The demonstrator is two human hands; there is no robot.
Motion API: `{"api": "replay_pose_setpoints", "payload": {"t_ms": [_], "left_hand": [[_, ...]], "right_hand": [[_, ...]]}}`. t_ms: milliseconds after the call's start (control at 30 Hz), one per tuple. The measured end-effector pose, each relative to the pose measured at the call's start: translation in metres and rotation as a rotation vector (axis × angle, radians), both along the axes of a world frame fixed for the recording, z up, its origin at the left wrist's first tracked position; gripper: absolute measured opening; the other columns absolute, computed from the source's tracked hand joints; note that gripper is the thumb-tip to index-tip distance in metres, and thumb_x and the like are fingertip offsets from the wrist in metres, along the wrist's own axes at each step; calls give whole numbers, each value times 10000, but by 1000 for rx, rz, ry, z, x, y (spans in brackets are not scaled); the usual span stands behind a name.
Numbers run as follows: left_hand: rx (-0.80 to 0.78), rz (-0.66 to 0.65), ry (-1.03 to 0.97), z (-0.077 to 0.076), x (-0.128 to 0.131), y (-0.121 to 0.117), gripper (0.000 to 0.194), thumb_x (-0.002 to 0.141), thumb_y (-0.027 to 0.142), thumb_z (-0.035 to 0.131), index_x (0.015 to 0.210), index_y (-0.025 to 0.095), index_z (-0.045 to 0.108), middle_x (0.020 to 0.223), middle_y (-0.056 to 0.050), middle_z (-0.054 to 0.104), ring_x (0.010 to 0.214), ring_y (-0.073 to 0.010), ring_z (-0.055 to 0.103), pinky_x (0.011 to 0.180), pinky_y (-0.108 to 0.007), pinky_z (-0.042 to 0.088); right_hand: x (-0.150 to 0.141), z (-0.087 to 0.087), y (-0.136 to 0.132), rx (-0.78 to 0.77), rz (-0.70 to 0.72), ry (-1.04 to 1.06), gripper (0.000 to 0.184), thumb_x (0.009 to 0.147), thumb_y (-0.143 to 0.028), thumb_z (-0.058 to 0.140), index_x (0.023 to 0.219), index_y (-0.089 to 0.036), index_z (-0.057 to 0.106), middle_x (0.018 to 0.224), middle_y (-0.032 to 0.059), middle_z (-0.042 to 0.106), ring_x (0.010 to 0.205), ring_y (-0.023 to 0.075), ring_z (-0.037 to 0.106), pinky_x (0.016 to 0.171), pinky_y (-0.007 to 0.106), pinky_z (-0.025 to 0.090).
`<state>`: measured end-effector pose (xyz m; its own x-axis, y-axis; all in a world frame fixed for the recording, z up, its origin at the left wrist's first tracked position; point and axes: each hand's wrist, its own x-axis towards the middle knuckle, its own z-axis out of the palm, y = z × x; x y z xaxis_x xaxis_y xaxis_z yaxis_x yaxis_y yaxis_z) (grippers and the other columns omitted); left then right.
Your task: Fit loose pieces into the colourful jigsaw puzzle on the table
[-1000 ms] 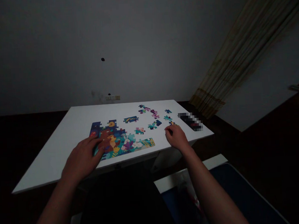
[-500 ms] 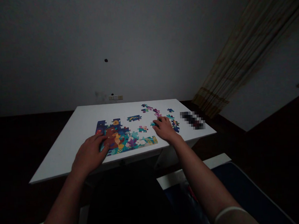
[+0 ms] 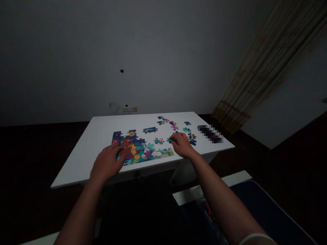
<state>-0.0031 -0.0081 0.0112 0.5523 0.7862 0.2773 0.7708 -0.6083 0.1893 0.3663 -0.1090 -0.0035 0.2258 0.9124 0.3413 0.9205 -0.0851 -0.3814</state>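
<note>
Your left hand [image 3: 108, 162] rests flat on the assembled puzzle [image 3: 143, 149]; right of that puzzle, your right hand [image 3: 182, 145] pinches a teal piece [image 3: 169, 139].

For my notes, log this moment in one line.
left hand: flat on puzzle | right hand: on loose piece | table: white

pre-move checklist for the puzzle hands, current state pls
1. Left hand resting flat on the left edge of the colourful, partly assembled jigsaw: ok.
2. Right hand at a small teal loose piece: ok; firm grip: cannot tell.
3. Assembled jigsaw fully on the white table: ok.
4. Other loose pieces in view beyond the right hand: ok.
5. Lighting good enough to read piece shapes: not ok, dim.
</note>
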Motion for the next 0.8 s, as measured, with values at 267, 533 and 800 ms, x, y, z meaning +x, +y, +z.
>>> {"api": "replay_pose_setpoints", "payload": {"t_ms": [267, 533, 800], "left_hand": [[-8, 16, -3, -1, 1, 0, 601, 1016, 555, 371, 1316, 164, 715, 1477, -161, 616, 1371, -331, 563, 1164, -471, 440], [-3, 13, 0, -1, 0, 0, 599, 1014, 550, 380, 1346, 162, 694, 1477, -168, 613, 1369, -339, 565, 1161, -486, 449], [1, 14, -29, -5, -1, 1, 560, 1018, 522, 395, 1331, 176, 705, 1488, -157, 603, 1368, -346, 561, 1157, -495, 459]], "right_hand": [[11, -8, 2, 58, -47, 65, 433, 912, -89, 484, 1276, -217, 678, 1343, 112, 686, 1309, 278, 557, 1157, 468, 441], [15, -11, 7, 99, -79, 92, 297, 973, -218, 525, 1202, -234, 712, 1263, 99, 725, 1236, 275, 605, 1124, 454, 468], [22, 7, 71, -6, -46, -24, 312, 995, -202, 564, 1268, -198, 717, 1299, 129, 713, 1254, 299, 573, 1121, 455, 416]]}}
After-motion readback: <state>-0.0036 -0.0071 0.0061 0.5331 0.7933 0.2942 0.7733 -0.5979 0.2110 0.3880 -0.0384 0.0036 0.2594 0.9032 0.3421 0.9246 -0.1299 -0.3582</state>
